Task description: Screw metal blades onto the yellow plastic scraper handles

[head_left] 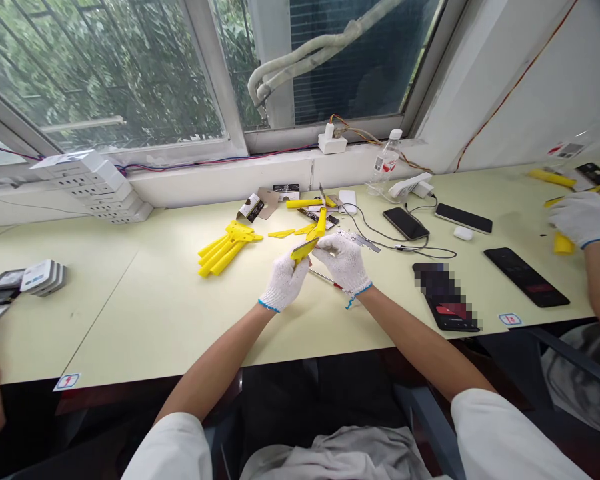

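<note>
My left hand [285, 277], in a white knit glove with a blue cuff, is closed around a yellow plastic scraper [304, 250]. The scraper has a flat head with a dark edge, and its handle appears to point away from me. My right hand [344, 261], gloved alike, has its fingers pinched together against the head's right side; whatever is between them is hidden. A thin screwdriver [325, 277] with a red part shows below, partly behind the right hand. Just beyond lie another yellow handle [303, 203], a metal blade [323, 193] and loose yellow pieces [281, 234].
Left of my hands are stacked yellow handles [225, 253]. Opened black packaging [251, 208] and metal strips [363, 241] lie around. Phones [526, 277], cables and a bottle [386, 163] stand rightward. White boxes [97, 187] are at left. A co-worker's gloved hand [583, 219] is far right.
</note>
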A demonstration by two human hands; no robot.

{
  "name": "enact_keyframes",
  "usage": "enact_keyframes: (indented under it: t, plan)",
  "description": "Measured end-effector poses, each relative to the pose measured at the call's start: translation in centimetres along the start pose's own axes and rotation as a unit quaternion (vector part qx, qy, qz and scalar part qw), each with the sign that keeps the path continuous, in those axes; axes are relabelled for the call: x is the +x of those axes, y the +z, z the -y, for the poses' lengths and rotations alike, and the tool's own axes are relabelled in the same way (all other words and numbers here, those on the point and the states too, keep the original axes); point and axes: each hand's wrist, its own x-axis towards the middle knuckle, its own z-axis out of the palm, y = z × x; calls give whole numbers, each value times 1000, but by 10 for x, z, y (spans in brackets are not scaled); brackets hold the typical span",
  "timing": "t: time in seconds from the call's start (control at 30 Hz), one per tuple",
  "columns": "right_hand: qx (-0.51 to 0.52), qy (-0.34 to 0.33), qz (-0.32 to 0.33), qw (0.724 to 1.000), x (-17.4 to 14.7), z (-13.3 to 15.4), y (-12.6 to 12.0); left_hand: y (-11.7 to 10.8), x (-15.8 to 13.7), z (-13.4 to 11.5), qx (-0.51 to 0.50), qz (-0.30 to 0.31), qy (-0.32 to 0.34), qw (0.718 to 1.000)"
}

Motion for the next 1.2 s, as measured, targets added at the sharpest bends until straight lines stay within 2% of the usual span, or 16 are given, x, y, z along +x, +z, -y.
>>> enact_keyframes:
  t: [0.23,0.4,0.6,0.8,1.2]
  plan:
    - [3,31,-7,999,-1,0,1,-1,0,2,18,3,16,1000]
    - [-7,27,-16,999,-1,1,2,-1,1,-1,17,17,16,1000]
    - [-30,5,-27,999,-3,2,3,-1,-1,-8,-26,22,-39,999]
    - [-33,-47,-31,998,-4,0,1,1,-2,-14,-129,64,-116,983]
    - [-31,-8,-40,999,0,-1,2,0,-2,-12,-144,72,-120,980]
